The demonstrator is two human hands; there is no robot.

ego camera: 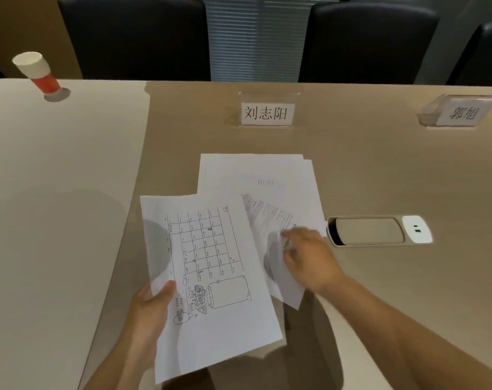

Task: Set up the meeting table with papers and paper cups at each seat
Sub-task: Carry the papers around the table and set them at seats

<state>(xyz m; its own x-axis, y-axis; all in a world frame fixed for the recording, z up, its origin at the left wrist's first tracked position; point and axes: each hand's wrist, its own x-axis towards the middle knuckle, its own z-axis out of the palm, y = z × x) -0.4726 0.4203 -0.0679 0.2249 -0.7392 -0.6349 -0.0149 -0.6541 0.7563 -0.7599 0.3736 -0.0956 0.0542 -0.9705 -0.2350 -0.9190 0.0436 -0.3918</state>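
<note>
two hands splitting sheets at the name card seat

left hand (pixel 152 308) clamped on grid sheet (pixel 208 277), nearer than name card (pixel 266 113). right hand (pixel 306 257) pinches text sheet (pixel 270 223) over loose stack (pixel 256 173). peel one only, lay it square below card. paper cup (pixel 38 74) far left of card.

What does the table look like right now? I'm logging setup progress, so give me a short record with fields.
left hand: holds the grid-printed sheet by its lower left edge
right hand: grip on the text sheet, blurred
loose papers: flat on the table before the middle name card
paper cup: upright, far left
second name card: far right
table socket: right of the papers
</note>
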